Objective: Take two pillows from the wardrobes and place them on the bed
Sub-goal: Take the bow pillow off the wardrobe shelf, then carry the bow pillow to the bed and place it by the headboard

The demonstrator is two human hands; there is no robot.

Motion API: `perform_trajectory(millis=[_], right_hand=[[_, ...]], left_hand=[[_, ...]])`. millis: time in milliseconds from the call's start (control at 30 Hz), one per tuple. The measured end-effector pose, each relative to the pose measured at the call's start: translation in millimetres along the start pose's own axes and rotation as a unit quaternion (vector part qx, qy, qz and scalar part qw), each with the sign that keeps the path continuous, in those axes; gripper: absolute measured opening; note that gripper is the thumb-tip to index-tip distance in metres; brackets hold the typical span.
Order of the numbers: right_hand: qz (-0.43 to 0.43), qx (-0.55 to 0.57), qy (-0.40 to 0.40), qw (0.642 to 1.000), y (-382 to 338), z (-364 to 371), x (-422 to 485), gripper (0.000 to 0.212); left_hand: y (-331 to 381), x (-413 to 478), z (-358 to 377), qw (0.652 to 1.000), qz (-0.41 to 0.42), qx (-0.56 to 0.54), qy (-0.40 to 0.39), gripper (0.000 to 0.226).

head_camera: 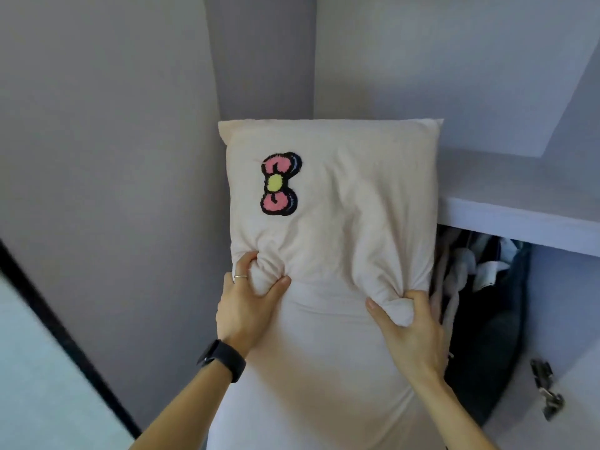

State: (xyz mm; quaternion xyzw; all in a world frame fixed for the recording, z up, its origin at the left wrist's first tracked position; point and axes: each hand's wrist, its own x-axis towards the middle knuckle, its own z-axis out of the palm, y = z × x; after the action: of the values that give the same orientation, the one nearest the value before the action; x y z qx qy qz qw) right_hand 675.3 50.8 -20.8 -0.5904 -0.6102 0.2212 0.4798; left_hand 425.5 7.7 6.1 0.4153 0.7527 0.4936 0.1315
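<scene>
Cream pillow [341,248] held upright at the open wardrobe, in front of the white shelf [519,222] and partly covering the hanging clothes [470,271] below it. Tufted pink bow patch [280,184] with a yellow centre facing the camera, near the upper left corner of the pillow. Lower end of the pillow running out of view at the bottom edge. Bed not in view; second pillow not in view.

Grip placed low on both side edges, probably to keep the long soft body balanced and to stop it folding while it is carried clear of the shelf. Fabric gathered into tight bunches at each grip point, since a loose cover offers no firm edge to pinch.

Left hand [250,303]: fingers clenched around a bunch of pillow fabric at the left edge, thumb pressed against the front face, ring [241,276] on one finger. Wrist bent slightly back, black smartwatch [224,358] on it, forearm rising from the lower left.

Right hand [412,326]: fingers clenched around a bunch at the right edge, thumb on the front face, back of the hand toward the camera. Forearm rising from the lower right.

Metal door hinge [547,393] at lower right. Step in hand, as judged: removal of the first pillow from the wardrobe.
</scene>
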Motion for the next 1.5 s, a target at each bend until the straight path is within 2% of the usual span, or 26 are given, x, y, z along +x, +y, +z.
perform_trajectory(millis=[200, 433, 567, 700, 1100, 1233, 1333, 1500], right_hand=[[-0.003, 0.024, -0.151, 0.988, 44.8, 18.6, -101.1, 0.041], [0.028, -0.013, -0.354, 0.935, 98.4, 34.1, -230.4, 0.043], [-0.025, -0.032, -0.433, 0.900, 94.3, 46.3, -271.5, 0.041], [-0.085, -0.034, -0.493, 0.865, 67.7, 76.5, -299.3, 0.042], [-0.182, -0.036, -0.619, 0.763, -1.1, 186.0, -362.5, 0.048], [-0.226, -0.018, -0.639, 0.735, -53.8, 251.0, -385.1, 0.046], [-0.246, 0.005, -0.643, 0.725, -107.1, 303.0, -399.2, 0.045], [-0.269, 0.068, -0.621, 0.733, -208.1, 373.9, -422.0, 0.048]], left_hand=[[-92.0, -136.0, -45.8, 0.990, -0.107, 0.026, 0.084, 0.058], [-180.5, -294.8, -88.7, 0.947, -0.262, 0.132, 0.128, 0.060], [-208.4, -361.4, -109.1, 0.911, -0.344, 0.137, 0.184, 0.061], [-225.7, -398.2, -141.7, 0.886, -0.369, 0.129, 0.250, 0.057], [-273.6, -421.6, -211.4, 0.788, -0.477, 0.132, 0.367, 0.059], [-302.8, -396.2, -258.0, 0.773, -0.467, 0.118, 0.412, 0.058], [-317.2, -362.0, -309.1, 0.759, -0.462, 0.121, 0.442, 0.059], [-333.3, -302.9, -405.2, 0.749, -0.404, 0.130, 0.508, 0.063]])
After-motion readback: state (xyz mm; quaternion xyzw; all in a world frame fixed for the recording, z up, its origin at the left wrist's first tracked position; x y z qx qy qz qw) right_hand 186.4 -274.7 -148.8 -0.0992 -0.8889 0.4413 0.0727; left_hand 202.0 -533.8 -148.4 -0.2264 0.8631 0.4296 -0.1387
